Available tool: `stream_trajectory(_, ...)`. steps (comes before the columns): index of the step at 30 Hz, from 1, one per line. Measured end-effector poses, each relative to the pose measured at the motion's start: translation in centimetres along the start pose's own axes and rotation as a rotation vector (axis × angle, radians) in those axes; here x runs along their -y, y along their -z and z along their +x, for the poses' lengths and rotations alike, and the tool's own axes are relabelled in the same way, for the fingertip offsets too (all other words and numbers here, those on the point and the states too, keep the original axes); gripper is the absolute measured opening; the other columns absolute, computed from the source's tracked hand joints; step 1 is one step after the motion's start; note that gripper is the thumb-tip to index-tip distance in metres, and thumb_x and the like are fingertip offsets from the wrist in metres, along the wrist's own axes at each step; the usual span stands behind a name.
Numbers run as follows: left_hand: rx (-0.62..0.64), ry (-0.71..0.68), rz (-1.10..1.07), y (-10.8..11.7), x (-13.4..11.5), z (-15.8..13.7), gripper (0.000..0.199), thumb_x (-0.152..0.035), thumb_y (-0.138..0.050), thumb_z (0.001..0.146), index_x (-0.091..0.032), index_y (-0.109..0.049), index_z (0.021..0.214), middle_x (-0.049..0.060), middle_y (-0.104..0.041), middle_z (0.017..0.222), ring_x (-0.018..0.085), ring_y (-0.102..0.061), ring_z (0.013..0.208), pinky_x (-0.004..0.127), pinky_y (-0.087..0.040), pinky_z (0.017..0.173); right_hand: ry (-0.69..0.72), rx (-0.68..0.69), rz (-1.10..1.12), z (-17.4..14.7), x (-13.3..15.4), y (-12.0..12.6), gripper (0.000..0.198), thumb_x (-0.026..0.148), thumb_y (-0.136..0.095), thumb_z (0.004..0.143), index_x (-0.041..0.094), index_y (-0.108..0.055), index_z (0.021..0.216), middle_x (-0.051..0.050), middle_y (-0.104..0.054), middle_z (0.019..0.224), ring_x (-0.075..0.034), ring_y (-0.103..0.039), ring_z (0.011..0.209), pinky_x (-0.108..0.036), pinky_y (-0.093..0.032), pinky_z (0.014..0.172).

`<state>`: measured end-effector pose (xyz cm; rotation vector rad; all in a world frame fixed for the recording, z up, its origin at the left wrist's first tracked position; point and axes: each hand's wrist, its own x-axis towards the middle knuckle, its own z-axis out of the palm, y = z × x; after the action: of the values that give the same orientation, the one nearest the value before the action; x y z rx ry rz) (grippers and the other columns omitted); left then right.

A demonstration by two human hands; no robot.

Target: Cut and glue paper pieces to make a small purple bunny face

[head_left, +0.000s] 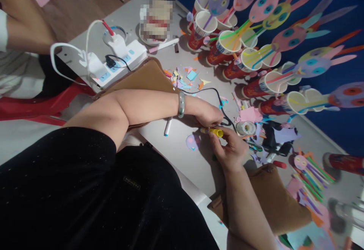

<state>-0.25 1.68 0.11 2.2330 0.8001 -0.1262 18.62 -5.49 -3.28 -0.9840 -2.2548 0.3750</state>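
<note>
My right hand [231,149] pinches a short yellow marker [216,132] between thumb and fingers, above the grey table. Just beyond it, my left hand [209,114], below a green bangle [181,104], is closed with its fingers curled down. What those fingers hold, if anything, is hidden. A small purple paper face [193,142] with pink spots lies flat, near the marker. A white marker with a blue end [168,127] rests close to my left forearm.
Red paper cups [199,33] holding paper animal faces line the blue wall. Paper scraps [189,77], a black cable [217,94], a tape roll [246,128], brown cushions [273,193] and a white power strip [122,66] lie around. Another person's arm [28,22] is at upper left.
</note>
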Motion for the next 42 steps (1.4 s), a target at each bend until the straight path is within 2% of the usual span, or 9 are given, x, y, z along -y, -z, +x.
stream_trajectory(5, -0.01, -0.001, 0.018, 0.0, 0.0, 0.0, 0.028, -0.008, -0.056, 0.082, -0.015, -0.08, 0.095, 0.006, -0.069, 0.08, 0.014, -0.047, 0.067, 0.031, -0.035, 0.071, -0.008, 0.04, 0.004, 0.1, 0.1, 0.5, 0.012, 0.034, -0.067, 0.092, 0.022, -0.068, 0.088, -0.004, -0.074, 0.074, -0.016, -0.066, 0.057, -0.029, -0.052, 0.053)
stream_trajectory(11, 0.007, 0.05, -0.027, -0.2, 0.1, 0.2, 0.026, -0.008, -0.059, 0.078, -0.015, -0.08, 0.092, 0.005, -0.068, 0.076, 0.015, -0.047, 0.066, 0.031, -0.034, 0.069, -0.003, -0.086, -0.066, -0.4, -0.8, 0.8, 0.009, 0.03, -0.069, 0.089, 0.022, -0.067, 0.091, -0.005, -0.076, 0.078, -0.018, -0.068, 0.06, -0.03, -0.053, 0.056)
stream_trajectory(16, -0.036, 0.018, -0.078, -0.2, 0.3, 0.2, 0.021, -0.008, -0.061, 0.077, -0.017, -0.079, 0.083, 0.004, -0.066, 0.072, 0.014, -0.045, 0.065, 0.031, -0.033, 0.07, -0.003, -0.013, -0.04, -0.1, -1.0, 0.5, 0.008, 0.028, -0.069, 0.09, 0.021, -0.067, 0.094, -0.005, -0.075, 0.079, -0.017, -0.068, 0.061, -0.029, -0.052, 0.056)
stream_trajectory(21, -0.017, -0.005, -0.025, -0.2, 0.4, 0.3, 0.022, -0.009, -0.058, 0.08, -0.015, -0.079, 0.086, 0.005, -0.067, 0.074, 0.015, -0.046, 0.065, 0.031, -0.034, 0.068, -0.083, 0.047, 0.007, -0.3, -1.2, 0.8, 0.011, 0.031, -0.068, 0.09, 0.021, -0.066, 0.089, -0.002, -0.071, 0.071, -0.016, -0.065, 0.057, -0.029, -0.05, 0.056)
stream_trajectory(26, -0.008, 0.018, -0.004, -0.2, 0.4, 0.4, 0.024, -0.008, -0.059, 0.079, -0.016, -0.079, 0.089, 0.004, -0.068, 0.075, 0.014, -0.046, 0.065, 0.031, -0.034, 0.069, -0.165, -0.005, 0.063, -0.7, -1.4, 1.1, 0.012, 0.033, -0.067, 0.091, 0.021, -0.067, 0.09, -0.003, -0.072, 0.073, -0.016, -0.065, 0.059, -0.03, -0.051, 0.058)
stream_trajectory(34, -0.041, 0.01, -0.045, -0.3, 0.7, 0.4, 0.02, -0.007, -0.059, 0.078, -0.016, -0.077, 0.079, 0.003, -0.064, 0.068, 0.014, -0.043, 0.061, 0.031, -0.031, 0.066, -0.086, 0.2, 0.157, 0.0, -1.4, 2.0, 0.02, 0.037, -0.054, 0.099, 0.022, -0.065, 0.092, -0.008, -0.079, 0.096, -0.019, -0.071, 0.07, -0.033, -0.054, 0.065)
stream_trajectory(42, -0.026, 0.035, -0.049, -0.1, 0.5, 0.3, 0.021, -0.006, -0.06, 0.076, -0.017, -0.078, 0.079, 0.002, -0.065, 0.068, 0.014, -0.044, 0.061, 0.031, -0.033, 0.067, -0.071, 0.362, 0.105, 0.3, -1.2, 1.5, 0.025, 0.04, -0.051, 0.1, 0.022, -0.068, 0.106, -0.006, -0.076, 0.085, -0.021, -0.071, 0.071, -0.031, -0.053, 0.062)
